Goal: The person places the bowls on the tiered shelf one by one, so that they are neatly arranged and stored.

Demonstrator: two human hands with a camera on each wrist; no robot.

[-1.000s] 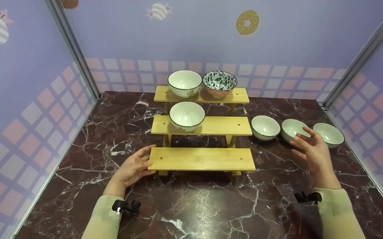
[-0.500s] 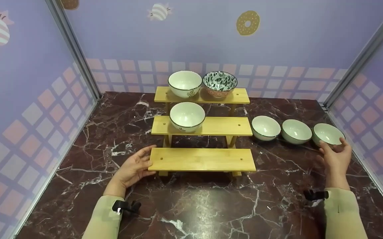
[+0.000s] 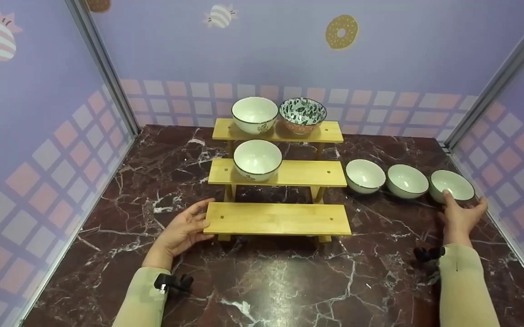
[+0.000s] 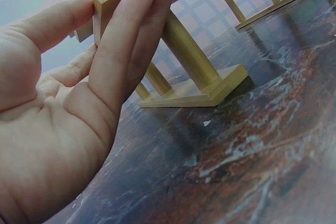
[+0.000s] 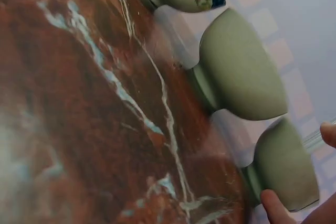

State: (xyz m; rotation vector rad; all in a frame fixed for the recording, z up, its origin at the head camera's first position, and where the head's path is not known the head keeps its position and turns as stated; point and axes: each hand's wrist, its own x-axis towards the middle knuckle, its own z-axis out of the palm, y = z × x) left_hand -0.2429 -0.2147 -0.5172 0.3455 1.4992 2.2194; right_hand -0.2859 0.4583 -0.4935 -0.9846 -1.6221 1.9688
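my left hand gripped one three-tier stand bearing three bowls; my right, grip unclear, touched one bowl of three at three o'clock.

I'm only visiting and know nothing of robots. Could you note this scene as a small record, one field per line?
Stand: yellow, three stepped shelves
Top shelf: plain-lined bowl left, dark-patterned bowl right
Middle shelf: white-lined bowl, left of centre
Table: dark, veined; near bowl, middle bowl and rightmost bowl in a row right of the stand
Left hand: holds the left end of the lowest shelf
Right hand: at the rightmost bowl; firm grip unclear
Bowls: six, all upright
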